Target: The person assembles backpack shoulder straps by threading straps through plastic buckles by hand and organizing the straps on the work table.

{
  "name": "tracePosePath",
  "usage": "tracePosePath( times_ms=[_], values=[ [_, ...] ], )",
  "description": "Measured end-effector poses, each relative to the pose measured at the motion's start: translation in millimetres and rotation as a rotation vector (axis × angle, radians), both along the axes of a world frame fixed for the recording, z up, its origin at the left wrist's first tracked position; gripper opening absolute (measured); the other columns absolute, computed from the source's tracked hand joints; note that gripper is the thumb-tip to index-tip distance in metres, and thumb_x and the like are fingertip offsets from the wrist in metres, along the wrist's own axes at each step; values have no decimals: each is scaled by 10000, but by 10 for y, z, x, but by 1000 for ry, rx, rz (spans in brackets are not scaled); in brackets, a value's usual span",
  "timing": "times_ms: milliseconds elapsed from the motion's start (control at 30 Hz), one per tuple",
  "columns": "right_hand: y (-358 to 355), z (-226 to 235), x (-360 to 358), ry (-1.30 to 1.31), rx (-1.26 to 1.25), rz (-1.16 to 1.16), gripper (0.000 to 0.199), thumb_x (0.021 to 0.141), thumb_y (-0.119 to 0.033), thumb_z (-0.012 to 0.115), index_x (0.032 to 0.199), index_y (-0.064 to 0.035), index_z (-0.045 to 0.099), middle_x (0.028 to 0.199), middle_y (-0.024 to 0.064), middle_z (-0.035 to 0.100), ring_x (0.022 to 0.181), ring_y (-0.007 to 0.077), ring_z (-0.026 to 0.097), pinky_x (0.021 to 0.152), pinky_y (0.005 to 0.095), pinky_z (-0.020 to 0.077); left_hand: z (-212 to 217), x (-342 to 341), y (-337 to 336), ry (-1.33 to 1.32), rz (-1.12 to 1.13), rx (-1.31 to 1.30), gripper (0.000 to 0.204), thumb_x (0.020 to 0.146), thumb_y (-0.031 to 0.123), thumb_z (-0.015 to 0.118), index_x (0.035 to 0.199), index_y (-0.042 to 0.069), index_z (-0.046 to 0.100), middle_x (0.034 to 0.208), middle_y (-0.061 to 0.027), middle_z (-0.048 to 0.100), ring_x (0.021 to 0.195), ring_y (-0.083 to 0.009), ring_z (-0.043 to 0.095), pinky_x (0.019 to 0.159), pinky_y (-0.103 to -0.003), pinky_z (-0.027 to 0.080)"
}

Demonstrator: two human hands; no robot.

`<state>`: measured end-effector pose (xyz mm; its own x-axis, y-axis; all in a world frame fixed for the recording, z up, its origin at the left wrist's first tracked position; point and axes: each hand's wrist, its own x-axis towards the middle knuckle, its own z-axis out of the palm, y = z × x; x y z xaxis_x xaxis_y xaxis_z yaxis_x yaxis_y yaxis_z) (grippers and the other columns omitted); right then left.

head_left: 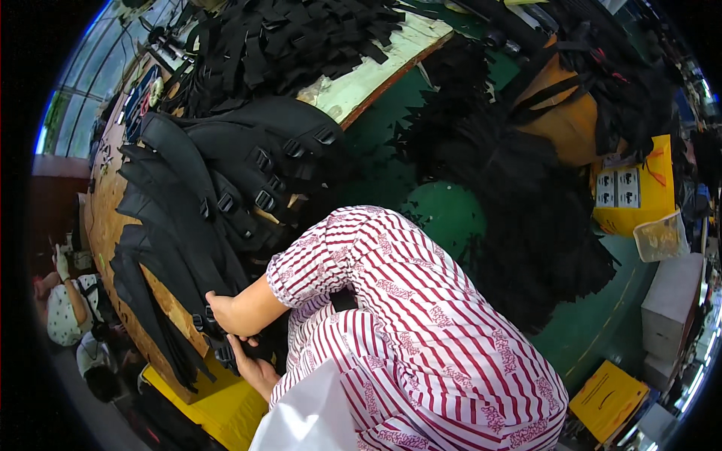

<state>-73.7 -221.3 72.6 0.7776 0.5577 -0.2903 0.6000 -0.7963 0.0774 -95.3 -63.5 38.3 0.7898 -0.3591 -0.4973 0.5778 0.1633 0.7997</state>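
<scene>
My right hand [235, 315] reaches down from a striped sleeve, its fingers curled at a black plastic buckle [204, 323] on the black padded straps. Just below it, my left hand [256, 370] is closed around another dark buckle piece [226, 355]; its fingertips are partly hidden by the right hand. The black padded shoulder straps [177, 233] lie layered on a wooden table, their lower ends hanging over its near edge. Several more black buckles [265, 200] sit on the upper straps of this pile.
Black webbing pieces [293, 45] heap on a pale tabletop [331, 98] ahead. A large pile of black fabric pieces [511, 203] covers the green floor at right, near a brown carton [564, 113] and yellow boxes [654, 188]. Another yellow box [218, 410] stands below my hands. Other people sit at far left.
</scene>
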Motion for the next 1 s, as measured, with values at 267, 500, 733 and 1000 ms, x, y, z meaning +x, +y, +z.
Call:
tracePosePath(
  times_ms=[267,500,733,1000],
  values=[
    [-89,-62,0,-123,341,52,300,865,-340,534,1032,-152,697,1048,-32,675,981,206,601,802,467,352,-104,23,225,23,-7,-58,236,921,282,590,929,48,570,761,-4,520,674,-105,446,660,-226,384],
    [-285,-12,129,-619,582,-143,125,749,-291,620,753,-182,680,757,-10,659,741,175,624,715,359,351,69,-13,-38,-106,175,34,207,889,271,635,911,84,549,738,-1,520,646,-112,451,636,-235,397],
    [-165,-108,-37,-529,387,-52,170,754,-363,616,784,-238,727,841,-60,660,901,162,567,735,378,338,51,-109,4,-40,192,-65,193,890,237,634,934,59,575,750,-12,570,635,-117,487,611,-232,413],
    [-201,-113,135,-376,974,-144,181,781,-225,604,925,-163,695,895,35,681,874,232,642,728,421,451,175,148,48,-207,127,19,211,900,249,617,1037,93,581,800,20,573,672,-87,469,640,-214,395]
  ],
)
